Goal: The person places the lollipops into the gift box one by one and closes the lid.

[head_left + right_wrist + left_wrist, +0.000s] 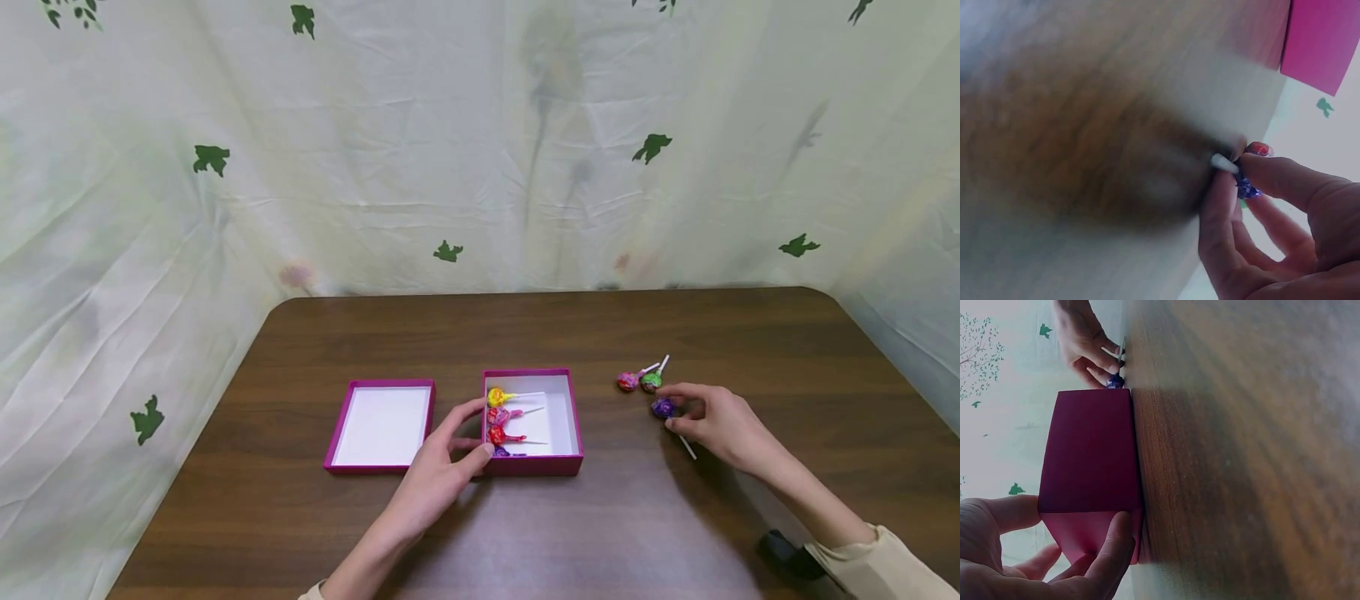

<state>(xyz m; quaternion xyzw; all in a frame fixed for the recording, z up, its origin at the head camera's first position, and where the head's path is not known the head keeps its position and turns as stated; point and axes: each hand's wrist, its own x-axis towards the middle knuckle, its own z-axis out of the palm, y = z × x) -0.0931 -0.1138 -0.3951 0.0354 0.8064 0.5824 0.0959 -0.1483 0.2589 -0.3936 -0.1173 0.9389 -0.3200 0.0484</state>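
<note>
My right hand [723, 425] pinches a purple-wrapped lollipop [663, 407] between thumb and fingers, low over the table; its white stick points toward me. Just beyond it lie a pink-and-red lollipop [627, 382] and a green one [651, 381], their sticks close together. With bent fingers and thumb, my left hand [437, 471] holds the left side of a magenta box [528, 467]. Inside stand out a yellow lollipop [497, 397], a pink one [498, 415], a red one [498, 435] and a purple one [501, 452], lined up along the left wall. The front wall partly hides the purple one.
A magenta-rimmed lid [378, 425] lies with its white inside up, left of the box. The brown wooden table [247, 500] ends at a pale curtain [480, 167] with green leaf shapes. A black object [787, 554] is by my right sleeve.
</note>
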